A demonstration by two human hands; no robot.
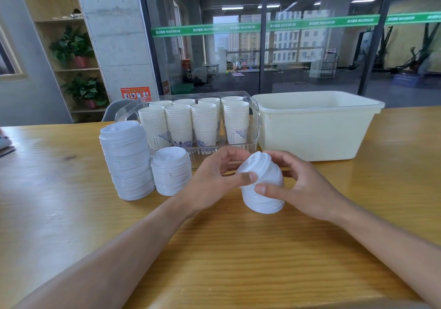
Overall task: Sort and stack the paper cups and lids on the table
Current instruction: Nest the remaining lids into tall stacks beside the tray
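A short stack of white plastic lids (pixel 262 189) stands on the wooden table (pixel 238 261) at the centre. My left hand (pixel 214 177) pinches its upper lids from the left, thumb at the front. My right hand (pixel 296 184) grips the stack from the right, thumb across its middle. Two more lid stacks stand to the left: a tall leaning lid stack (pixel 127 160) and a shorter lid stack (pixel 170 171). Several stacks of paper cups (pixel 193 122) fill a clear plastic tray (pixel 255 117) behind them.
A cream plastic bin (pixel 317 127) sits at the back right, touching the tray. A glass wall runs behind the table; shelves with potted plants (pixel 74 48) stand at the far left. A dark object (pixel 4 144) lies at the table's left edge.
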